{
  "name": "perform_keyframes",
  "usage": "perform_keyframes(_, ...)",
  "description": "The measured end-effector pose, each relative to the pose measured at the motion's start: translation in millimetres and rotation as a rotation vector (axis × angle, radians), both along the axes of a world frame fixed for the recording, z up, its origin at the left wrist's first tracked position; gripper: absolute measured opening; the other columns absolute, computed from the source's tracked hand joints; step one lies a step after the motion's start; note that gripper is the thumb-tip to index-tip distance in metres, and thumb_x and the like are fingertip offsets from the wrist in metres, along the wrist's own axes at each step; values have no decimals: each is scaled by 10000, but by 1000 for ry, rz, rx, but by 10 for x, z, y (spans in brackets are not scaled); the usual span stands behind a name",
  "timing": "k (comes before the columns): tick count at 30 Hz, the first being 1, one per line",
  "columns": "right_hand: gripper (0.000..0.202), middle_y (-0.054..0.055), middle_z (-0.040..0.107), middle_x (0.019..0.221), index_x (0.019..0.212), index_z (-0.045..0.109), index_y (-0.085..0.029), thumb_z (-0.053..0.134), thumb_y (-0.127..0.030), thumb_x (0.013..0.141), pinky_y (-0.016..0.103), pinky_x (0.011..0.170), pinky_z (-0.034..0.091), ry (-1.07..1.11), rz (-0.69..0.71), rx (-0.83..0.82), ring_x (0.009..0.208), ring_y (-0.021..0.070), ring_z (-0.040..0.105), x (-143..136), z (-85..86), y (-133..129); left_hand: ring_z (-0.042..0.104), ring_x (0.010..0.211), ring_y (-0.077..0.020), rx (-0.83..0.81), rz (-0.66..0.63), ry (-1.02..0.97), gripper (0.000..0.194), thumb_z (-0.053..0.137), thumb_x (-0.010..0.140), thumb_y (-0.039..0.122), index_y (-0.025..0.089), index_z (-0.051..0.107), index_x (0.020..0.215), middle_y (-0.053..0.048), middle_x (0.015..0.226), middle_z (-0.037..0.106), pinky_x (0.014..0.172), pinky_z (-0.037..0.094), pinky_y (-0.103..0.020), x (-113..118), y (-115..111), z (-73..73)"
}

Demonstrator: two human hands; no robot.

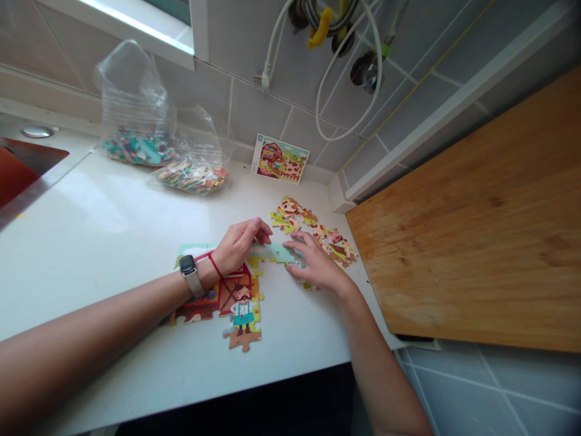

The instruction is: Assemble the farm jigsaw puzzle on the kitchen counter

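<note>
A partly joined jigsaw puzzle (236, 290) lies on the white counter, with a red barn and a figure in a teal apron on it. My left hand (238, 245) rests over its upper edge, fingers curled together, with nothing visible in them. From the barn a pale blue strip of joined pieces (275, 252) runs right. At its right end my right hand (318, 263) has thumb and fingers around a light blue puzzle piece (297, 255), partly covered by the hand. Loose puzzle pieces (295, 213) are heaped just beyond the right hand.
A picture card (280, 160) of the farm scene leans against the tiled wall. Two clear bags of pieces (136, 145) (195, 175) stand at the back left. A wooden board (490, 224) borders the counter on the right. White cables (320, 91) hang above.
</note>
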State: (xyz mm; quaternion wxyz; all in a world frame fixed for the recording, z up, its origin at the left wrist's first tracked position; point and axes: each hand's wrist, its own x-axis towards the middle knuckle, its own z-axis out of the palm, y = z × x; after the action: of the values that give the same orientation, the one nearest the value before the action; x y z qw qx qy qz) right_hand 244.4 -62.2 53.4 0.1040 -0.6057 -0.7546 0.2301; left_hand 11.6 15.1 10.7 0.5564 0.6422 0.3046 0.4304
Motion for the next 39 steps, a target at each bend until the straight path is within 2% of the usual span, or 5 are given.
perform_keyframes(6, 574, 137, 449, 1601, 1415, 672, -241, 751, -198, 848, 508, 1291, 326, 55, 19, -26, 1544, 308, 399, 76, -13, 46, 678, 788, -191, 73, -16, 78, 627, 333, 1081, 651, 176, 714, 929, -55, 830, 759, 801, 542, -329, -20, -30, 25)
perform_keyframes(10, 634, 120, 435, 1624, 1484, 624, -268, 805, -323, 878, 525, 1313, 291, 121, -5, 6, 1576, 313, 348, 109, -71, 31, 679, 852, -185, 182, -14, 169, 586, 315, 1114, 565, 190, 722, 922, -44, 891, 766, 855, 521, -334, -46, -69, 61)
perform_keyframes(19, 470, 111, 507, 1568, 1400, 707, -296, 774, -378, 943, 526, 1292, 335, 105, -38, 86, 1515, 302, 423, 41, -157, -12, 667, 898, -179, 275, -37, 227, 542, 306, 1141, 478, 182, 725, 965, -47, 953, 736, 883, 508, -325, -70, -96, 98)
perform_keyframes(26, 749, 59, 384, 1684, 1544, 555, -373, 864, -356, 863, 534, 1320, 293, 114, -23, 56, 1594, 306, 318, 131, -142, -41, 664, 1002, -204, 382, -105, 272, 495, 293, 1146, 403, 167, 723, 1078, -74, 1030, 749, 934, 516, -345, -75, -101, 69)
perform_keyframes(39, 478, 78, 494, 1603, 1351, 737, -344, 844, -334, 885, 568, 1288, 343, 85, -36, 92, 1541, 317, 406, 92, -135, -29, 676, 1170, -246, 473, -152, 389, 574, 249, 1142, 425, 162, 758, 1170, -106, 1134, 770, 1056, 540, -408, -47, -93, 33)
